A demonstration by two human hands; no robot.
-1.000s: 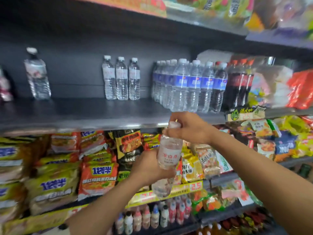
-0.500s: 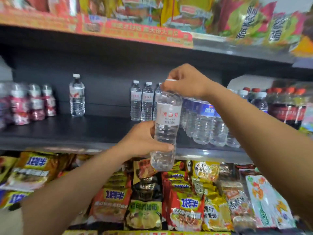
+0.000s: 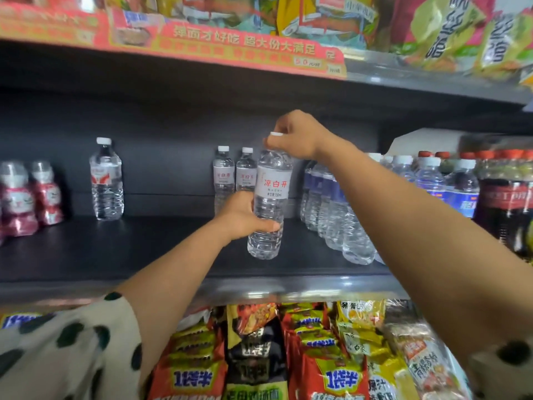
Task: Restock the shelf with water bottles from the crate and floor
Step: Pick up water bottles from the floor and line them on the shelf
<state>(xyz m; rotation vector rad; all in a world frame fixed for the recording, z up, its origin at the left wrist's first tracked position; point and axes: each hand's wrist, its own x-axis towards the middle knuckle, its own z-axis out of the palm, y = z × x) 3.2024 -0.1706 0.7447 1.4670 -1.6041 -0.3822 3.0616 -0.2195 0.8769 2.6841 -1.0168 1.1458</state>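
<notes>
Both grips are on one water bottle (image 3: 269, 203): the left hand (image 3: 245, 216) wraps its lower body, the right hand (image 3: 297, 135) pinches its white cap. It stands upright over the dark shelf (image 3: 129, 252), near the front; whether its base touches, I cannot tell. Just behind are two matching bottles (image 3: 234, 176), blue-labelled bottles (image 3: 340, 209) to the right, a lone bottle (image 3: 106, 180) well left.

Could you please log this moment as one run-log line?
left hand: grips clear plastic water bottle body | right hand: pinches cap | bottle: upright over dark shelf
</notes>
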